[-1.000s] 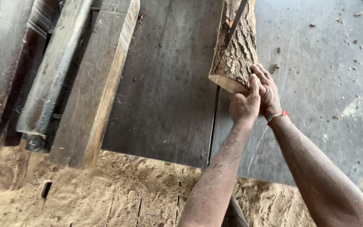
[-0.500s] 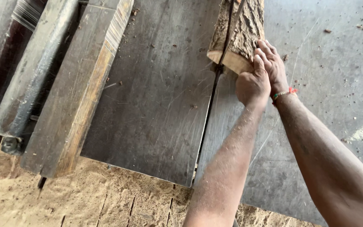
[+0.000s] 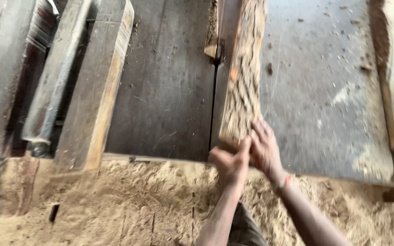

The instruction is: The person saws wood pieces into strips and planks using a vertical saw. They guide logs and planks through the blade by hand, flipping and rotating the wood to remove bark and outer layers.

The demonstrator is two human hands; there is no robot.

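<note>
Sawdust [image 3: 115,209] lay heaped below the grey saw table [image 3: 169,91]. We noted our left hand [image 3: 230,165] and right hand [image 3: 264,148], fingers closed, gripping the bark-covered log [image 3: 245,77] at lower centre.

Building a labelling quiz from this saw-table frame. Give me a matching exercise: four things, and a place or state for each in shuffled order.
Things
1. bark-covered log
2. left hand
3. right hand
4. sawdust

Places or states
A. piled on the ground below the table's near edge
B. lying lengthwise on the table beside the slot
C. at the log's near end, on the slot side
D. at the log's near end, wrist with a band

Pairs: 1-B, 2-C, 3-D, 4-A
</note>
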